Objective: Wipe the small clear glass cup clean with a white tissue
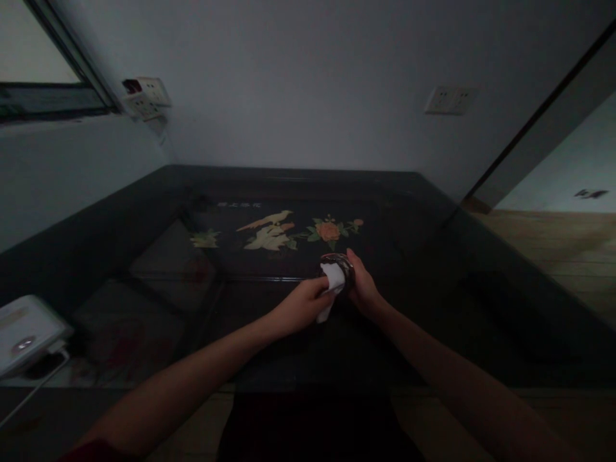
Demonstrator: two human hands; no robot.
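Observation:
My left hand (312,298) is closed on a white tissue (333,277), with thumb and fingers pinching it. The tissue lies against a small, dark, shiny round object (342,259) whose exact kind is too dim to tell. From the right side my right hand (364,287) grips that round object, thumb up along its edge. Both hands are close together over the dark glass tabletop (289,346). Behind them, a bird-and-flower picture (274,231) shows on the table's dark surface.
At the left edge of the table stands a white device (29,333) with a white cable (36,391). Wall sockets are on the left (153,91) and right (451,101). A wall (298,83) bounds the table's far side; wooden flooring (558,250) shows at right.

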